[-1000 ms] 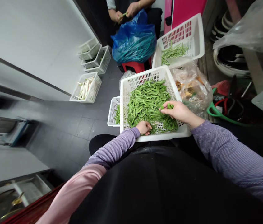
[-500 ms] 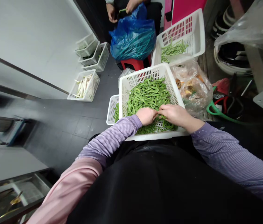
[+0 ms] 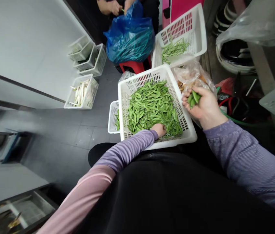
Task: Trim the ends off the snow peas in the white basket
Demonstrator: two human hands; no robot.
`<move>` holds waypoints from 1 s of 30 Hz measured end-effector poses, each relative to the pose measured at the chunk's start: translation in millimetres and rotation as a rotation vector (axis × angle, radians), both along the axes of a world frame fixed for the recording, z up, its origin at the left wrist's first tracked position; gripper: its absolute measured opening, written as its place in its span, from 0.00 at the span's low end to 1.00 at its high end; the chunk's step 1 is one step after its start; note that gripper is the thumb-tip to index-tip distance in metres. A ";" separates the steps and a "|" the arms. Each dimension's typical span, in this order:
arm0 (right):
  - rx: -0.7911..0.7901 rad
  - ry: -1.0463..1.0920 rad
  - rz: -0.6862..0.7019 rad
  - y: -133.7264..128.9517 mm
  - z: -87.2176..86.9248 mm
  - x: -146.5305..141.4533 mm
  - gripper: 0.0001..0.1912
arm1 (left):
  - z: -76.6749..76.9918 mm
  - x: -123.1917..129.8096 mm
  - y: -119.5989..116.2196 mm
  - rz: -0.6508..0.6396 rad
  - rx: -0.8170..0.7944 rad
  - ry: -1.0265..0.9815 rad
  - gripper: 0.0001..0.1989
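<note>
A white plastic basket (image 3: 191, 137) full of green snow peas (image 3: 149, 104) sits close in front of my body. My left hand (image 3: 159, 130) is down in its near part, back of the hand up, fingers curled closed among the peas; whatever they grip is hidden. Past the basket's right wall, my right hand (image 3: 207, 105) is turned palm up. Its fingers curl around several snow pea pods (image 3: 193, 98).
A clear bag of scraps (image 3: 188, 73) lies beyond my right hand. Behind it stands a white basket of green beans (image 3: 202, 39). A co-worker's hands (image 3: 115, 7) are over a blue bag (image 3: 130, 40) on a red stool (image 3: 136, 67). Scissors (image 3: 240, 104) lie at right.
My right hand has left the basket and moved right, turning palm up with pods in it. My left hand has stayed low in the basket, now apart from the right. The view has shifted slightly.
</note>
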State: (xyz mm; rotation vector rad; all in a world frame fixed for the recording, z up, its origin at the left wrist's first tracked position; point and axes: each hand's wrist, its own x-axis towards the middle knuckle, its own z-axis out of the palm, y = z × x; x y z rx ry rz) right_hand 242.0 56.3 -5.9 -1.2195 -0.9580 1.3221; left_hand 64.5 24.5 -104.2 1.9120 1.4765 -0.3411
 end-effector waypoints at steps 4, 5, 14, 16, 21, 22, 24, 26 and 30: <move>-0.158 0.085 0.051 -5.6 4.4 -12.3 0.12 | -11.2 17.9 7.3 0.206 -0.050 -0.060 0.04; -0.135 -0.008 0.051 -7.6 4.2 -15.8 0.12 | -7.9 16.9 8.5 0.213 -0.045 -0.072 0.04; 0.362 -1.190 0.690 -20.5 -22.2 -42.7 0.06 | 92.3 -23.6 11.1 0.297 -0.197 -0.477 0.02; 0.419 -1.201 0.660 -21.6 -24.9 -44.1 0.06 | 107.9 -24.7 11.5 0.440 -0.212 -0.618 0.04; 0.432 -1.109 0.452 -23.7 -20.1 -39.0 0.03 | 119.6 -28.1 4.3 0.771 -0.328 -0.958 0.04; 0.427 -1.096 0.438 -24.5 -18.3 -38.4 0.03 | 119.6 -28.9 2.3 0.811 -0.338 -0.992 0.04; 0.410 -1.063 0.417 -26.1 -14.7 -38.4 0.03 | 119.5 -30.2 -0.7 0.853 -0.357 -1.038 0.04; 0.385 -1.028 0.386 -27.0 -11.7 -39.0 0.03 | 120.2 -30.8 -2.5 0.866 -0.366 -1.076 0.03; 0.364 -0.953 0.310 -27.7 -7.4 -39.3 0.03 | 125.6 -30.0 -4.4 0.872 -0.345 -1.138 0.04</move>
